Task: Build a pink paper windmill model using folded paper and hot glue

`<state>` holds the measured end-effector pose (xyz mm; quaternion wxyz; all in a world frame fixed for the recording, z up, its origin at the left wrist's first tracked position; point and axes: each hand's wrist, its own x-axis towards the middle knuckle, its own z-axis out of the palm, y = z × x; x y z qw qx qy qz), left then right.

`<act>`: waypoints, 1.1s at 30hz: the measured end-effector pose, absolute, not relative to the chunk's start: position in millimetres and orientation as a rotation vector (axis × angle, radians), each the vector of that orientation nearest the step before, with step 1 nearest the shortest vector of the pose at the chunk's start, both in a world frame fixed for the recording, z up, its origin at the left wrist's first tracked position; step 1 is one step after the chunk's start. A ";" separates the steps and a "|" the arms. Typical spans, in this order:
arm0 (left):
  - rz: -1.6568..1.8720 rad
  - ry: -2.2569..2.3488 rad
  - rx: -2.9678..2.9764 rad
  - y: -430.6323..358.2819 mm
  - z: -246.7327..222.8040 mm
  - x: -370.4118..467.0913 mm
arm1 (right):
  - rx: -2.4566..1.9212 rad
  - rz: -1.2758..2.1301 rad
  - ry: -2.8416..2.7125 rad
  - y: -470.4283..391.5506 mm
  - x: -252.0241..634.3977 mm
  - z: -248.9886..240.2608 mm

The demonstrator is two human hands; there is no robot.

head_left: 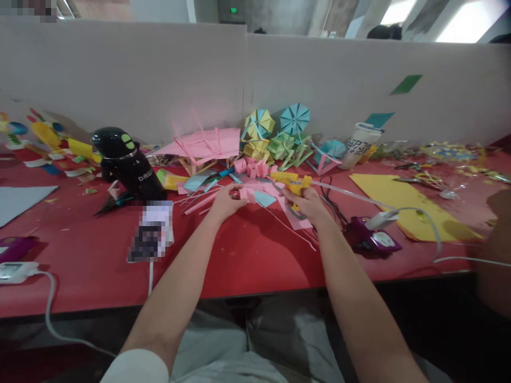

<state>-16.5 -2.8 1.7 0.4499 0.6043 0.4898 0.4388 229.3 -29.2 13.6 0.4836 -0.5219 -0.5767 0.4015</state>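
Between the thumb and fingers of my left hand (pixel 229 203) is a small folded piece of pink paper (pixel 247 196). My right hand (pixel 307 204) is wrapped round the grip of a yellow hot glue gun (pixel 293 183), whose nozzle points left, toward the pink paper. A clear glue stick (pixel 339 192) juts out of its back. Beneath both hands lie pink and light blue paper pieces (pixel 265 199) and thin pink strips (pixel 199 204). Grey scissors lie partly hidden under my right hand. Several small pink folded pieces (pixel 255 168) sit just beyond the gun.
Paper umbrellas (pixel 295 118) and a pink paper model (pixel 207 143) stand against the grey partition (pixel 159 69). At left are a black bottle (pixel 130 165) and a phone (pixel 154 234). A paper cup (pixel 361 143), yellow sheets (pixel 403 207) and a purple power adapter (pixel 371 239) are at right.
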 end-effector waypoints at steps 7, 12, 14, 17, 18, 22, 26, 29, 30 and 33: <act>1.074 1.178 1.441 -6.6 4.8 -15.4 | -1.317 1.088 -1.513 -29.7 218.4 3.1; 1.065 1.176 1.457 -7.1 4.8 -14.4 | -1.318 1.029 -1.569 -25.6 215.4 -3.2; 1.042 1.183 1.464 -7.3 4.9 -14.1 | -1.347 0.996 -1.586 -25.0 215.1 -4.7; 1.018 1.182 1.472 -8.2 5.5 -13.6 | -1.407 0.932 -1.628 -26.5 214.3 -4.6; 1.022 1.182 1.477 -8.5 5.8 -13.3 | -1.420 0.912 -1.643 -27.7 213.8 -3.8; 1.035 1.187 1.487 -9.0 6.4 -12.1 | -1.464 0.848 -1.672 -33.0 211.4 0.9; 1.034 1.180 1.478 -9.5 7.2 -11.7 | -1.495 0.820 -1.655 -34.0 209.7 3.0; 1.020 1.188 1.469 -11.0 9.7 -11.7 | -1.496 0.804 -1.658 -33.6 209.1 2.6; 1.010 1.195 1.462 -11.6 10.7 -11.6 | -1.501 0.798 -1.661 -33.7 208.9 2.5; 0.986 1.202 1.442 -12.7 13.1 -11.1 | -1.525 0.787 -1.656 -34.4 208.6 2.6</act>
